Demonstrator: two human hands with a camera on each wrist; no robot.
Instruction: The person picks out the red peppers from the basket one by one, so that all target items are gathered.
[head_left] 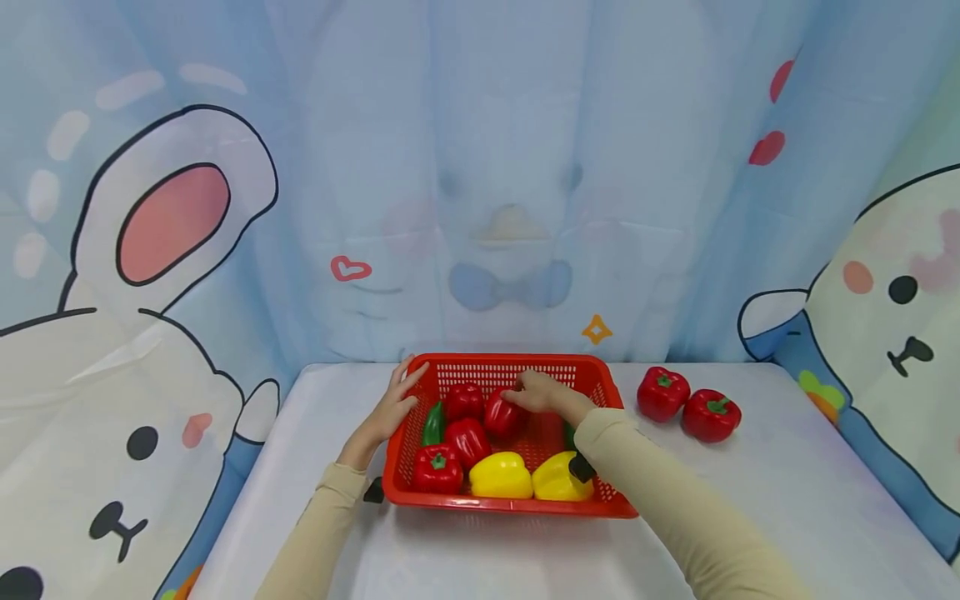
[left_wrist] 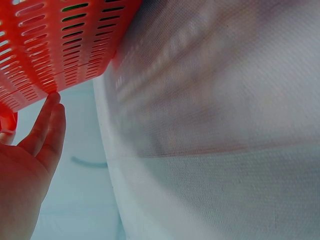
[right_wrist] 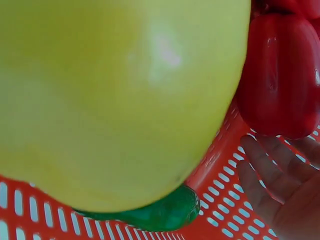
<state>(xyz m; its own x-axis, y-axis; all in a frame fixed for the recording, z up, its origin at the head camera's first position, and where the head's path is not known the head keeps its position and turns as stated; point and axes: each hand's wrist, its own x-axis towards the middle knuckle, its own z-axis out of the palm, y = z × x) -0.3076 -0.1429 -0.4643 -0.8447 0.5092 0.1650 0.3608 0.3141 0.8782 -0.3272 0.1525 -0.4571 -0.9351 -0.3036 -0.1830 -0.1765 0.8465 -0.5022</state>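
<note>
Basket: the red plastic basket [head_left: 510, 505] sits on the white table [head_left: 465, 558], with lots of little holes in its sides.
Left hand: the left hand [head_left: 392, 410] is at the basket's far left side. Its fingers are spread wide and straight, and they touch the basket wall.
Right hand: the right hand [head_left: 546, 393] is inside the basket, toward the far side. Its fingers are long and a bit apart, right by one red bell pepper [head_left: 504, 415]. I can't tell if they press on it.
Red ones in the basket: that pepper lies in the far middle part. Just left of it is a second red bell pepper [head_left: 463, 401]. A third red bell pepper [head_left: 468, 442] is nearer, and a fourth red bell pepper [head_left: 437, 470] sits in the near left corner.
Yellow ones: two yellow bell peppers [head_left: 501, 476] lie side by side along the near edge.
Green ones: a long green vegetable [head_left: 432, 424] is by the left wall. Another green vegetable [right_wrist: 170, 212] is by the right wall, partly hidden.
On the table: two red bell peppers [head_left: 663, 393] rest right of the basket.
</note>
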